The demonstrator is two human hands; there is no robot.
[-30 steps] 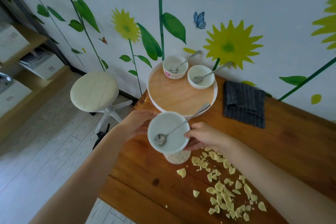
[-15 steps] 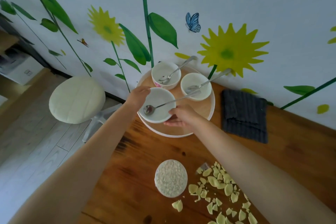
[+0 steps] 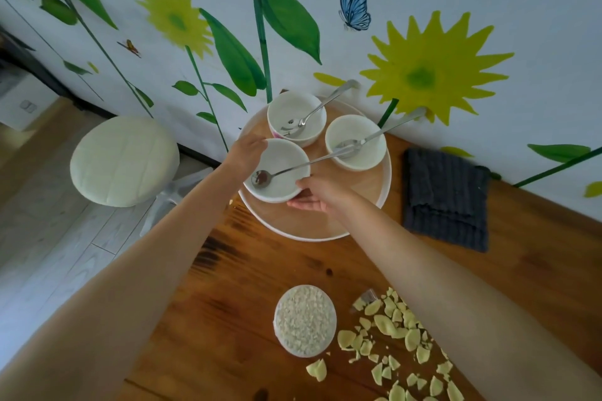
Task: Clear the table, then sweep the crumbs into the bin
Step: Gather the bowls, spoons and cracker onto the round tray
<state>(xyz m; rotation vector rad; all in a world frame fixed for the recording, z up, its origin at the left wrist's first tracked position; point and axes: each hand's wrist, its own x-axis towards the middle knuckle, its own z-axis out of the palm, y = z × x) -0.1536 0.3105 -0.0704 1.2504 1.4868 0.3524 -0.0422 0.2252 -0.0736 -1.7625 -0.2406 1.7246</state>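
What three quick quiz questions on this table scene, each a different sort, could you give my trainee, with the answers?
1. True or false: every bowl on the round tray holds a spoon.
2. What lies right of the tray? A) a dark folded cloth B) a bin C) a kettle
3. Fill in: both hands hold the ____ nearest the person.

Key
1. True; three bowls, three spoons.
2. A, the dark folded cloth.
3. Bowl: left hand at its far rim, right hand at its near side.
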